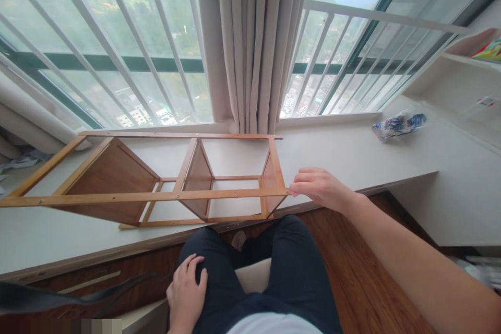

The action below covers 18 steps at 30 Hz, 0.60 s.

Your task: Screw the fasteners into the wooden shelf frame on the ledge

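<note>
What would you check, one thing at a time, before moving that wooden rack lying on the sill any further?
1. Right hand on the wooden rack: ok, fingertips meet the end of the front rail.
2. Firm grasp: cannot tell, the fingers touch the rail end, a closed hold is not visible.
3. Left hand helping: not ok, it rests on the person's thigh, off the rack.
4. Rack supported: ok, it lies on its side on the white sill.
5. Curtain apart from the rack: cannot tell, it hangs just behind the rear rail.
6. Plastic packet out of the way: ok, it lies well to the right.
</note>
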Tool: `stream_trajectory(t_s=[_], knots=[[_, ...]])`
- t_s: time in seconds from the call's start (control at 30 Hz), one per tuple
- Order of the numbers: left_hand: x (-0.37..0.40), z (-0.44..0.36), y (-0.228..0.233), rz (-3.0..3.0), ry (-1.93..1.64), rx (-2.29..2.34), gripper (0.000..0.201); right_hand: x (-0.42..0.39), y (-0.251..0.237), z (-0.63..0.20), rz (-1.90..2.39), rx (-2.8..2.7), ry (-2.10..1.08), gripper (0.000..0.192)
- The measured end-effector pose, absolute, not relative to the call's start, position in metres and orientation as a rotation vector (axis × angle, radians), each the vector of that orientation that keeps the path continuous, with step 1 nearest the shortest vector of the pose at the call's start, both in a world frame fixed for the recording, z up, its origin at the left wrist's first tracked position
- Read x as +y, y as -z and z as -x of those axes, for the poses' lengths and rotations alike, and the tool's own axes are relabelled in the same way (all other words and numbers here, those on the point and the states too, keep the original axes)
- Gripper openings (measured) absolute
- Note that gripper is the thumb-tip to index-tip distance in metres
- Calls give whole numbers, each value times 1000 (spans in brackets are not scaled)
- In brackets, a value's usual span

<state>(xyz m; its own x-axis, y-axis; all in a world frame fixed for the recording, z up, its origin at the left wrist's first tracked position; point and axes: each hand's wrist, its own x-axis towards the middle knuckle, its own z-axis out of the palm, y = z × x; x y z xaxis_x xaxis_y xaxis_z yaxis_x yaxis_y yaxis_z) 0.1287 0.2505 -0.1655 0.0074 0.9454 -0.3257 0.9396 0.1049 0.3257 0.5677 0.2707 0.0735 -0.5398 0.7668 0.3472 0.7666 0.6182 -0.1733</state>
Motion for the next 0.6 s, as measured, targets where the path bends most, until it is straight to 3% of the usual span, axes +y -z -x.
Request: stream_trajectory(t_s=[0.2,0.6], knots=[[242,-126,163,-1819,-38,1915,41,289,-83,-575,1261,-2547,-223,50],[239,-118,164,-1835,-84,1897,43,287,-82,-576,1297,-2424,-326,49]])
